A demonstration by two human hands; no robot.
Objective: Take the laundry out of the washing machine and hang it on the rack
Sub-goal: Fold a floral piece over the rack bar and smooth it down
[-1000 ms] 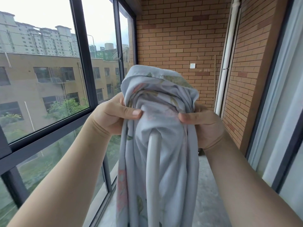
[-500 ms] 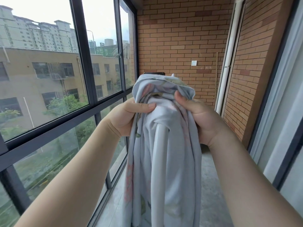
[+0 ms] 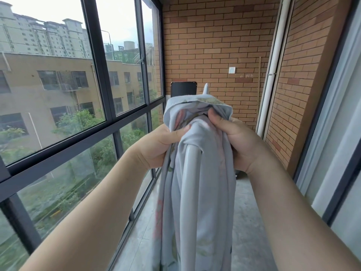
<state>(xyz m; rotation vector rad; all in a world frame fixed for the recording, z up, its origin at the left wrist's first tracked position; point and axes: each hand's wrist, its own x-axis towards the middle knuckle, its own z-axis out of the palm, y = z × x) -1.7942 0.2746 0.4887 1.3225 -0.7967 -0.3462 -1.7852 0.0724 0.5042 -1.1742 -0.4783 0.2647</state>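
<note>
**Position.** The floral sheet (image 3: 207, 202) is draped over the white rack rail (image 3: 192, 159). It is bunched into a narrow bundle at hand height and falls in long folds on both sides of the rail, past the bottom of the view.

**Grip.** The left hand (image 3: 156, 145) clamps the gathered fabric on the left of the rail, with the thumb pressed across the top of the bundle. The right hand (image 3: 240, 141) grips the upper folds on the right, with the fingers curled into the cloth.

**Handling.**
- The fabric looks thin, soft and fully limp, with no stiffness to hold a shape.
- It is probably light, though heavier if wet. Dampness cannot be judged here.
- The smooth tube likely offers little friction, so unequal lengths on the two sides may pull the sheet off.

**Where to hold.** Pinch the hem edge (image 3: 197, 97) rather than the bundle, one hand per side, and spread the fabric along the rail.
</note>
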